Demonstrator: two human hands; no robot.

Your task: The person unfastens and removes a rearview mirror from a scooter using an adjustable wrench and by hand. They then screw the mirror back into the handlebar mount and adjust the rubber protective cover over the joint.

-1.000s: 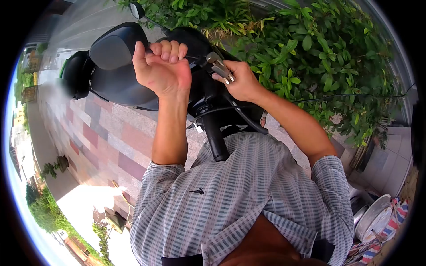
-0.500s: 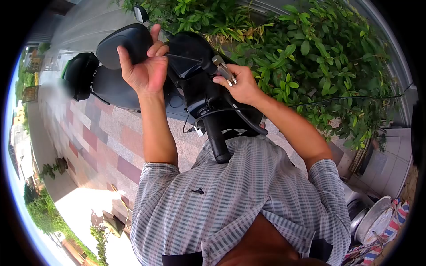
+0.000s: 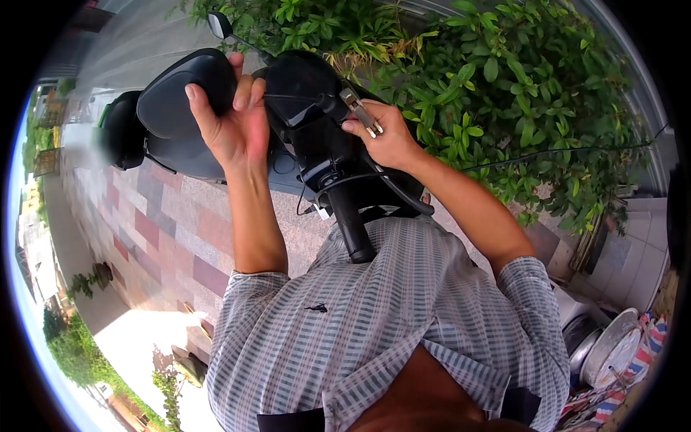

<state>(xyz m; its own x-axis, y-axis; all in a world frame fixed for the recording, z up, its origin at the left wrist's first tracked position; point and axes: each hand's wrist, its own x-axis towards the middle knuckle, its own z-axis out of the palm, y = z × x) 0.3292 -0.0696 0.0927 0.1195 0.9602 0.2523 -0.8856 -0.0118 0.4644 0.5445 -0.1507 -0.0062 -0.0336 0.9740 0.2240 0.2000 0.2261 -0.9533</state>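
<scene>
My left hand [image 3: 237, 129] is closed on the edge of a black scooter mirror [image 3: 187, 92], its thumb on the near side and its fingers by the stem. A thin black stem [image 3: 291, 96] runs from there to the front of the scooter. My right hand [image 3: 387, 137] grips a metal tool [image 3: 361, 112], which looks like pliers or a wrench, beside the base of the stem. Its handles are hidden in my palm. Below both hands lies the black handlebar grip [image 3: 349, 223], close to my shirt.
The second mirror [image 3: 219, 25] stands at the upper left. A dark seat [image 3: 183, 155] and a black and green case [image 3: 122, 129] extend left. Leafy bushes [image 3: 497, 93] border the right side. Metal basins [image 3: 612, 353] and a striped bag [image 3: 651, 342] sit at the lower right.
My left hand has shifted left and its fingers have loosened and moved along the mirror edge. The mirror has turned and its outline now looks larger. My right hand keeps the tool at the stem's base.
</scene>
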